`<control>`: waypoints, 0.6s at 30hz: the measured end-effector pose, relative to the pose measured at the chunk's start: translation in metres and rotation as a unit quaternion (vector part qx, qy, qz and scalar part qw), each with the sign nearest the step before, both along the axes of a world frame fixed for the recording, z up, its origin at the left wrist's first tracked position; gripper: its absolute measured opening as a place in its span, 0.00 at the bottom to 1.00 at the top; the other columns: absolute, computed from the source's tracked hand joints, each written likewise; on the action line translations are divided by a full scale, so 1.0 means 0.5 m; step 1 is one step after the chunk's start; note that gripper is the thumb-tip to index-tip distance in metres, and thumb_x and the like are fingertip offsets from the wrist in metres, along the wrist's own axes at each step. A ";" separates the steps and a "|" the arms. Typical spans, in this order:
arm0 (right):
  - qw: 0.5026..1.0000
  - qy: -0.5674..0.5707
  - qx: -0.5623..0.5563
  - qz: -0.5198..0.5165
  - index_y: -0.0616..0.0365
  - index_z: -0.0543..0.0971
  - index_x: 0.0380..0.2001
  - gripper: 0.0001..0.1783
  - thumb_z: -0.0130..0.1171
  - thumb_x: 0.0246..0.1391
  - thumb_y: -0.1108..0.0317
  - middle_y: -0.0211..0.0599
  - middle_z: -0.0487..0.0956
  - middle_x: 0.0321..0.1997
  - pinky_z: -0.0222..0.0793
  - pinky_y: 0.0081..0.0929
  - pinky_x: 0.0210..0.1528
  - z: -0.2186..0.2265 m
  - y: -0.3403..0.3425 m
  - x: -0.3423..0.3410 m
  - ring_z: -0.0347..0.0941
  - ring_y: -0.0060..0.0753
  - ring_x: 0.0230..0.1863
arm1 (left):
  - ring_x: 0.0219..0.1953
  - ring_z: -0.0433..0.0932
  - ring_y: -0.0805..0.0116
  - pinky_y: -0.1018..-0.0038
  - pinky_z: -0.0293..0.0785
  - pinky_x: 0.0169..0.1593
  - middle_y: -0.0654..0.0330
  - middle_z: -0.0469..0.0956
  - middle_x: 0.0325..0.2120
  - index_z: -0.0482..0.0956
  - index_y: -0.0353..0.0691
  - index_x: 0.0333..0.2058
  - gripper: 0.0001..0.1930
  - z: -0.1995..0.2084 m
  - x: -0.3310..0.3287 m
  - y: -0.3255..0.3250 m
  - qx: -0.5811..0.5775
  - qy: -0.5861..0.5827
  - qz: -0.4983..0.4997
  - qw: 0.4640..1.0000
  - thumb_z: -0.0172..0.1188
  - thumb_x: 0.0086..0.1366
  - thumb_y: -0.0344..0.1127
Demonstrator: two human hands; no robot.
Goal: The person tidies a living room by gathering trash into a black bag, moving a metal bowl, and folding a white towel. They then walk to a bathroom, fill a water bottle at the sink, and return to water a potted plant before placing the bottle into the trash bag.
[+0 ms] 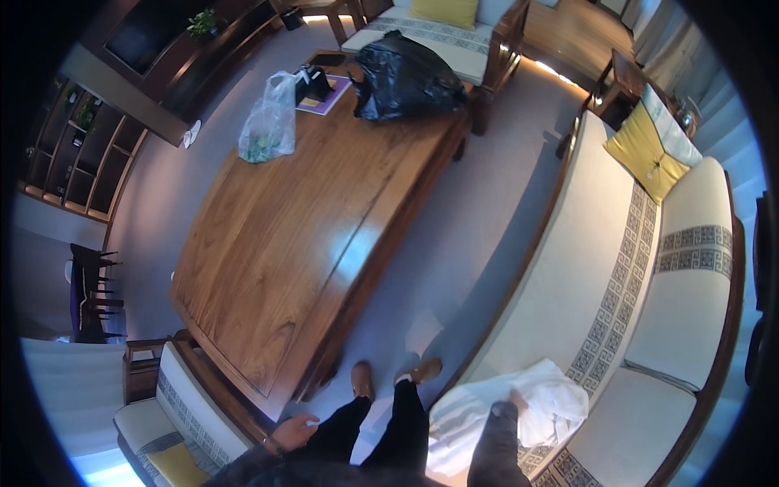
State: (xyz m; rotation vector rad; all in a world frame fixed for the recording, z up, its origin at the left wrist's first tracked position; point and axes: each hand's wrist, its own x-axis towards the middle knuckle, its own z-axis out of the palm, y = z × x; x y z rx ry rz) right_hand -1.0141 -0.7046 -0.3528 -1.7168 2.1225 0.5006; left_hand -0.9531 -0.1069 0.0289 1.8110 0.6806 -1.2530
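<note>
I stand in the strip of grey floor (479,243) between the long wooden coffee table (300,243) and the pale sofa (584,268), the table's near corner just left of my feet and the sofa's wooden front rail just to their right. My right hand (513,399) presses down on the white cloth (519,410) that lies crumpled on the near end of the sofa seat; its fingers are sunk in the folds, so I cannot tell whether they grip. My left hand (294,432) hangs loosely curled by my thigh, holding nothing, above the armchair (174,414) beside the table's corner. At the table's far end stand a bulging black bag (406,77), a clear plastic bag (268,126) with something green inside, and a dark box on a purple sheet (324,93). A yellow cushion (645,150) leans on the sofa back, well apart from the cloth. Past the table a second sofa (442,28) closes the far side.
</note>
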 end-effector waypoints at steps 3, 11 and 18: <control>0.917 -0.390 -0.022 -0.084 0.73 0.72 0.42 0.28 0.62 0.43 0.59 0.49 0.79 0.40 0.75 0.42 0.40 0.066 0.056 0.030 0.76 0.50 0.35 | 0.19 0.73 0.75 0.76 0.71 0.25 0.64 0.73 0.17 0.75 0.43 0.50 0.15 -0.032 -0.046 0.102 0.040 -0.020 0.049 0.998 0.56 0.68 0.42; 0.690 -0.685 0.230 -0.048 0.70 0.75 0.45 0.23 0.54 0.49 0.64 0.45 0.77 0.45 0.70 0.38 0.53 0.548 0.344 0.522 0.75 0.40 0.46 | 0.17 0.75 0.73 0.76 0.72 0.22 0.61 0.75 0.16 0.75 0.36 0.48 0.16 -0.053 -0.135 0.276 0.015 -0.033 0.164 0.986 0.57 0.66 0.39; 0.619 -0.704 0.243 0.250 0.68 0.77 0.43 0.21 0.56 0.53 0.60 0.37 0.77 0.45 0.67 0.32 0.52 0.465 0.554 1.126 0.71 0.35 0.47 | 0.17 0.73 0.73 0.75 0.71 0.22 0.61 0.74 0.16 0.74 0.33 0.48 0.13 -0.064 -0.195 0.279 0.025 -0.040 0.259 0.965 0.52 0.70 0.34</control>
